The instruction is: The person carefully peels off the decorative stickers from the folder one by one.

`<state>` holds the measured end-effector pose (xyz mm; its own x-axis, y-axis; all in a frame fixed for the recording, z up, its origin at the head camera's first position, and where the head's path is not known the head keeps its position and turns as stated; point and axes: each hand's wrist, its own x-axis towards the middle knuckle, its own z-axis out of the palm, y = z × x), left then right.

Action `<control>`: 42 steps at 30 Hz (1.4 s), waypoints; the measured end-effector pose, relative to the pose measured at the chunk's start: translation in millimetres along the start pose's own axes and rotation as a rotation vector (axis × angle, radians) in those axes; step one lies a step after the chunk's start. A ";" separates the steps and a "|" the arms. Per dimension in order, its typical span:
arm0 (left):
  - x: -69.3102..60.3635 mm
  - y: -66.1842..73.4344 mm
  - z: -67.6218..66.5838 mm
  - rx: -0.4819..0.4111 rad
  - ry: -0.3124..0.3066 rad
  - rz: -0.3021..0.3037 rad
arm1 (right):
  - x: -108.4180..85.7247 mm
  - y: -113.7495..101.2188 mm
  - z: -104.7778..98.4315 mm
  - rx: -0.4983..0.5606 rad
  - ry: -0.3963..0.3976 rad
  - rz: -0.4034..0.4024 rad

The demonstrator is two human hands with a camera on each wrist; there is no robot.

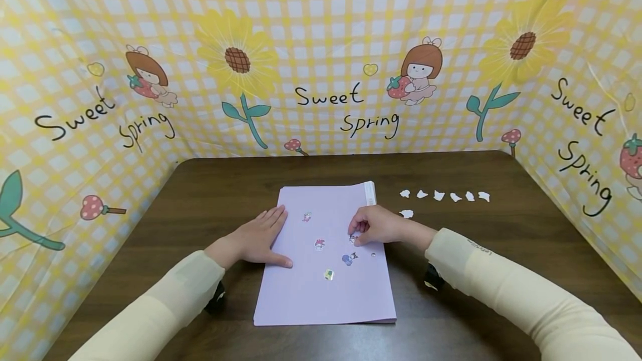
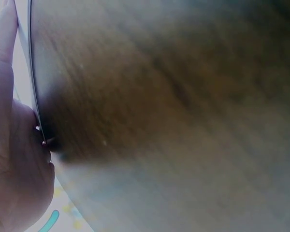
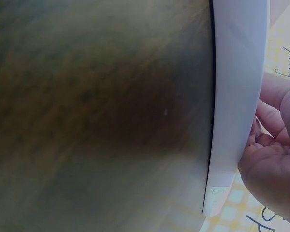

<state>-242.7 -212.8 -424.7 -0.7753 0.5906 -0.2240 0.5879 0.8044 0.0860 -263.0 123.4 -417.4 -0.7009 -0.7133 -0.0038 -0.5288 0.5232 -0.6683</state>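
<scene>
Folder (image 1: pixel 301 299) under spread left hand (image 1: pixel 257 237); right hand (image 1: pixel 379 224) pinches sticker (image 1: pixel 353 237).

A flat rectangular lilac folder (image 1: pixel 291 302) with a narrow whitish label (image 1: pixel 370 193) bears a small red-and-white sticker (image 1: pixel 319 245), a small blue-and-black sticker (image 1: pixel 349 259) and a small yellow-green sticker (image 1: pixel 328 274). The dark brown wooden tabletop (image 1: pixel 215 183) shows streaked grain; the irregular paper scraps (image 1: pixel 438 196) are plain white, and the long fabric sleeves (image 1: pixel 521 294) are cream. The cloth backdrop (image 1: pixel 321 32) is patterned in yellow-and-white gingham, overprinted with yellow, brown-centred flowers (image 1: pixel 237 60), teal leaves (image 1: pixel 259 111) and black lettering (image 1: pixel 328 96).
</scene>
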 end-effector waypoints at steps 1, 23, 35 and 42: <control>-0.1 0.0 0.0 0.000 0.000 0.000 | 0.2 -0.2 0.1 0.001 -0.003 0.002; 0.2 -1.0 1.3 -0.010 0.009 0.004 | -0.7 -2.6 -1.9 0.005 -0.005 0.028; 1.6 -2.0 3.4 -0.009 0.005 -0.003 | -0.8 -3.1 -0.7 0.002 0.013 0.021; 1.0 -1.4 2.6 -0.024 -0.001 -0.011 | 0.3 -1.6 0.6 0.028 0.020 0.038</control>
<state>-243.7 -213.4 -427.7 -0.7814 0.5816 -0.2263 0.5736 0.8122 0.1069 -262.1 122.1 -416.8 -0.7301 -0.6832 -0.0147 -0.4882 0.5365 -0.6884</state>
